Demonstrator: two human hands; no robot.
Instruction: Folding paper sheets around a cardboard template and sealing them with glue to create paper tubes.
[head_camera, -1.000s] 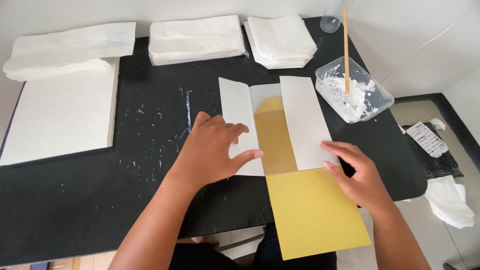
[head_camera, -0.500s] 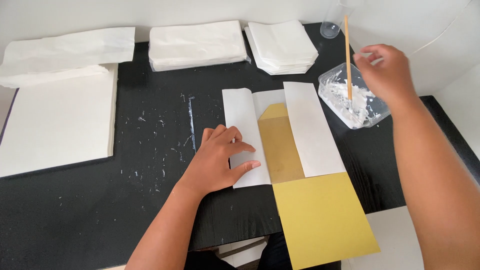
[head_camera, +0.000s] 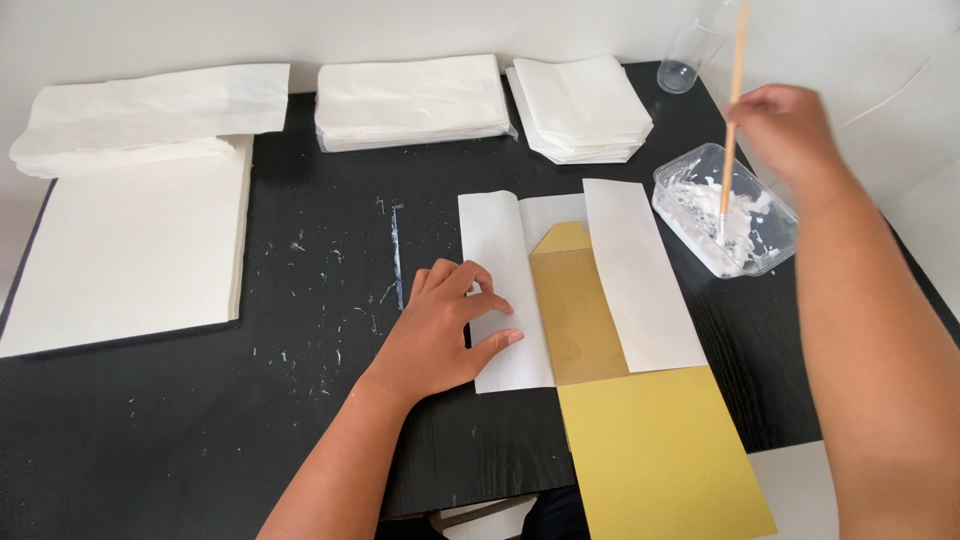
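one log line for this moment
left hand: flat on white flap | right hand: holds brush in paste tub | gold sheet: underneath

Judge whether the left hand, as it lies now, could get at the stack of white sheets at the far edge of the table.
Probably yes. The left hand rests flat on the white paper flap, holding nothing, and only bare black table lies between it and the stack of white sheets.
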